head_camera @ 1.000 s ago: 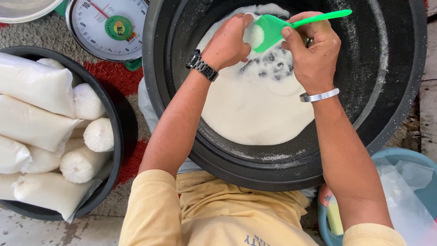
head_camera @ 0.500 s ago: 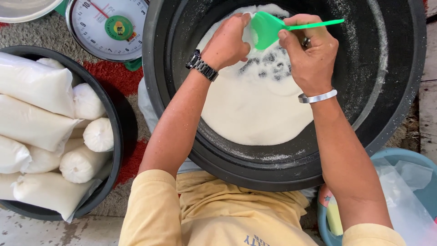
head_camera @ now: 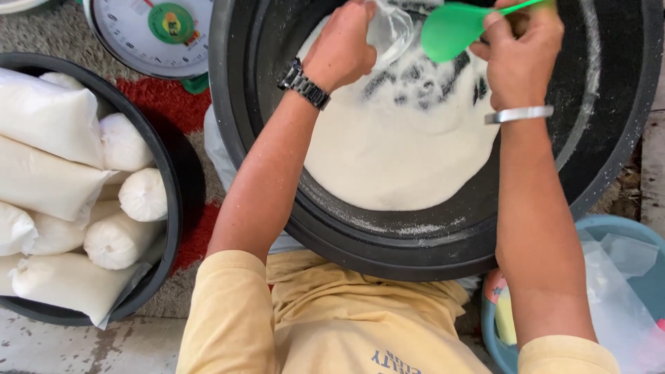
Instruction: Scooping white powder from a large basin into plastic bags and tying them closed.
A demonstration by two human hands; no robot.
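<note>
Big black round plastic tub (head_camera: 609,159) of white grain fills my view; my left hand (head_camera: 344,47) pinches a clear plastic bag (head_camera: 389,31), right hand (head_camera: 516,55) grips a green plastic scoop (head_camera: 450,29) just beside it.

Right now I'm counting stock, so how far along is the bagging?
Done: several filled white bags lie in the side tub. In hand: the left hand holds a clear bag open while the right hand holds a green scoop beside it. Left: a large heap of white grains sits in the big black basin.
</note>
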